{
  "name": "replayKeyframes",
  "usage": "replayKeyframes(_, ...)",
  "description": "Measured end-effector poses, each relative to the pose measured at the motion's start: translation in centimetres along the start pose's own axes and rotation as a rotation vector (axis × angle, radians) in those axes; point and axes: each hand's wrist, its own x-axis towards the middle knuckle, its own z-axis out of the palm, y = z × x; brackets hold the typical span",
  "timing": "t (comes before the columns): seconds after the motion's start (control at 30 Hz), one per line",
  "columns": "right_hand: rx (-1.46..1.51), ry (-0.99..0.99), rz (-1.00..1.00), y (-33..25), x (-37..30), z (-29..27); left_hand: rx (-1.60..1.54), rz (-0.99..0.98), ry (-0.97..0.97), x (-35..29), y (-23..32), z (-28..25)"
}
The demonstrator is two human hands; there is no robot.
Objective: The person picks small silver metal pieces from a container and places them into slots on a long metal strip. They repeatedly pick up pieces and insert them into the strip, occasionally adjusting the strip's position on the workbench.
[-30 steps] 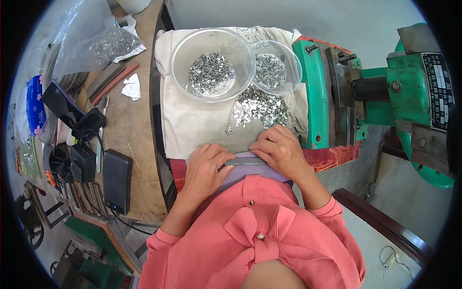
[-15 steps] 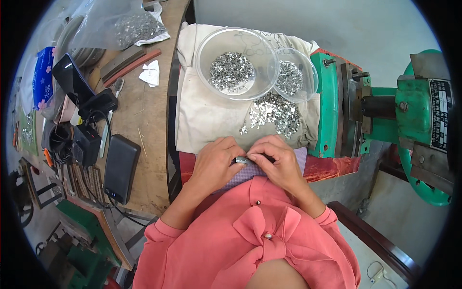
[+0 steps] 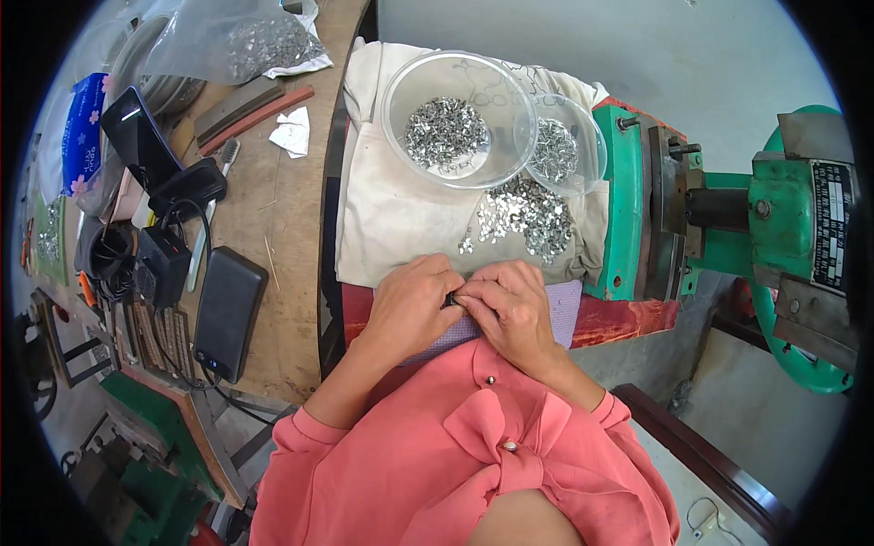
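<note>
My left hand [image 3: 414,302] is closed, pinching a small dark metal piece [image 3: 449,298] that shows only in part between thumb and forefinger. Against it, the fingertips of my right hand [image 3: 512,305] are pressed together; whatever they grip is too small and covered to make out. Both hands meet over a purple cloth [image 3: 563,305] in front of me. Just beyond them, a loose heap of small shiny metal pieces [image 3: 526,217] lies on a cream cloth [image 3: 382,241]. Behind the heap stand a large clear plastic tub [image 3: 393,136] and a smaller clear tub [image 3: 592,177], both holding small metal parts.
Green machinery with a handwheel [image 3: 794,359] stands to the right. On the wooden table [image 3: 296,214] at left are a black power bank [image 3: 230,317], a phone [image 3: 141,141], cables, a toothbrush [image 3: 228,156], a red bar [image 3: 255,120], white paper [image 3: 291,132] and a plastic bag of metal bits [image 3: 269,45].
My right fingers have shifted slightly left, closer over my left fingertips. The metal piece, whose silvery face showed before, is now mostly covered. The whole view has shifted a little.
</note>
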Motion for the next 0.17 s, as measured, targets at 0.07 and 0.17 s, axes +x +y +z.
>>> replayKeyframes(0.07, -0.036, 0.005, -0.013, -0.15, 0.00, 0.06, 0.008, -0.003, -0.002, 0.00, -0.10, 0.06)
replayKeyframes(0.17, -0.069, 0.010, -0.022, -0.35, -0.17, 0.21, 0.018, -0.007, -0.017, 0.01, -0.11, 0.01)
